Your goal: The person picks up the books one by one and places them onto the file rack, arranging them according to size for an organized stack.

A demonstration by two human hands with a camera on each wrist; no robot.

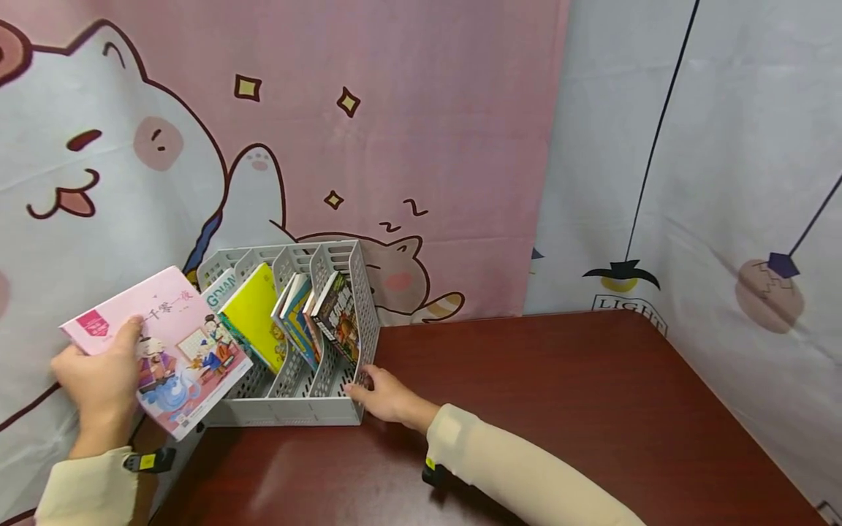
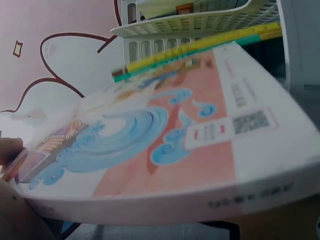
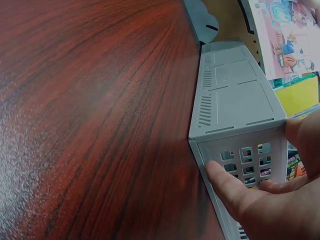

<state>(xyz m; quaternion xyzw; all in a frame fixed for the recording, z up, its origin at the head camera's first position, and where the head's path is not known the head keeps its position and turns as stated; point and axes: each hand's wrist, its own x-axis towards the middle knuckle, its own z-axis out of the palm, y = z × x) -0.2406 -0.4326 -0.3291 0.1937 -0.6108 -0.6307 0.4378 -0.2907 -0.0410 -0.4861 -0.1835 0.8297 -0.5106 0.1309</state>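
Note:
A pink picture book (image 1: 167, 314) is in my left hand (image 1: 105, 376), thumb across its front cover. It is tilted before the left end of a grey desktop file rack (image 1: 283, 413) and hides part of that compartment. In the left wrist view, the book's cover (image 2: 125, 130) fills most of the picture, and little of the hand shows. My right hand (image 1: 389, 398) grips the rack's front right corner. The right wrist view has the thumb at the wall's edge and fingers against the perforated side panel (image 3: 235, 155).
Inside the rack stand a pale book (image 1: 220, 290), a yellow book (image 1: 253, 314), several thin books (image 1: 299, 314) and a dark-covered book (image 1: 338, 314), all leaning. The rack sits at the left edge of a reddish-brown table (image 1: 559, 409). A printed curtain (image 1: 427, 109) hangs behind.

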